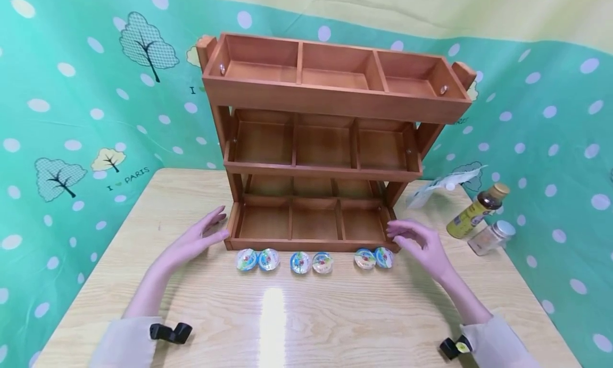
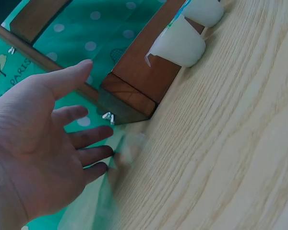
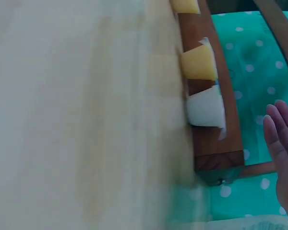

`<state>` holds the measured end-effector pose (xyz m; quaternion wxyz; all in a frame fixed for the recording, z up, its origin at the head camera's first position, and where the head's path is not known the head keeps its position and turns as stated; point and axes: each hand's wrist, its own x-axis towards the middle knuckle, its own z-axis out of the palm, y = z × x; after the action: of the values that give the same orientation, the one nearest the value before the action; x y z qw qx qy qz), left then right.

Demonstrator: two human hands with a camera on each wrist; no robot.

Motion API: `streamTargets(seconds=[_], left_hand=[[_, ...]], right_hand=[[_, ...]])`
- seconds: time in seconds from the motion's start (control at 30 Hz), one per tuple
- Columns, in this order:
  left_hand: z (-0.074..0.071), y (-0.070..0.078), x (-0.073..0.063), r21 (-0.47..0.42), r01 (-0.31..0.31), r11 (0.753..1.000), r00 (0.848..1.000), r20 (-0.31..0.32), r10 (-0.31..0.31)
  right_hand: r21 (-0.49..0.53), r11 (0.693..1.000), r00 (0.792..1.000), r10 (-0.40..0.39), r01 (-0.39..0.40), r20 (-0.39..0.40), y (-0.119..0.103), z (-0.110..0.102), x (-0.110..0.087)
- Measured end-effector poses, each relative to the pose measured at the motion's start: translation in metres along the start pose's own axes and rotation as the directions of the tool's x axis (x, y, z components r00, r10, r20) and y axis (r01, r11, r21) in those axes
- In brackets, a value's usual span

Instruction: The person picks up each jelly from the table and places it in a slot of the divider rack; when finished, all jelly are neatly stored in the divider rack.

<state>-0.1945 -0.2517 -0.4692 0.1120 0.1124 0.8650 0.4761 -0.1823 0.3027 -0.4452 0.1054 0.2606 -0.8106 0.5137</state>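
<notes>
A brown wooden three-tier rack (image 1: 335, 103) stands on the table, each tier split into three compartments. My left hand (image 1: 193, 243) is beside the left end of its bottom tier, fingers loosely extended and thumb toward the corner. At the opposite end, my right hand (image 1: 423, 247) has its fingers by the right corner, holding nothing. Whether either hand touches the wood is hard to tell. Along the rack's front edge sit three pairs of small lidded cups: a left pair (image 1: 246, 260), a middle pair (image 1: 300, 262) and a right pair (image 1: 365, 259). White cups (image 2: 180, 44) and a yellowish one (image 3: 199, 63) show from the side.
Right of the rack are a bottle with a gold cap (image 1: 471, 217), a clear jar with a pale lid (image 1: 491, 237) and a clear plastic packet (image 1: 438, 187). A green dotted cloth (image 1: 86, 123) hangs behind and around the wooden table (image 1: 215, 309).
</notes>
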Motion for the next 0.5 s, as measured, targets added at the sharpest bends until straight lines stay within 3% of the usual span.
streamTargets(seconds=[0.3, 0.5], left_hand=[[0.005, -0.005, 0.003, -0.029, 0.024, 0.999, 0.998, 0.057, -0.022], [0.005, -0.006, 0.004, -0.032, 0.056, 0.998, 0.995, 0.080, -0.054]], right_hand=[[-0.164, 0.986, 0.996, 0.029, -0.015, 0.081, 0.012, -0.006, -0.026], [-0.228, 0.973, 0.994, 0.060, -0.038, 0.089, 0.015, -0.006, -0.032]])
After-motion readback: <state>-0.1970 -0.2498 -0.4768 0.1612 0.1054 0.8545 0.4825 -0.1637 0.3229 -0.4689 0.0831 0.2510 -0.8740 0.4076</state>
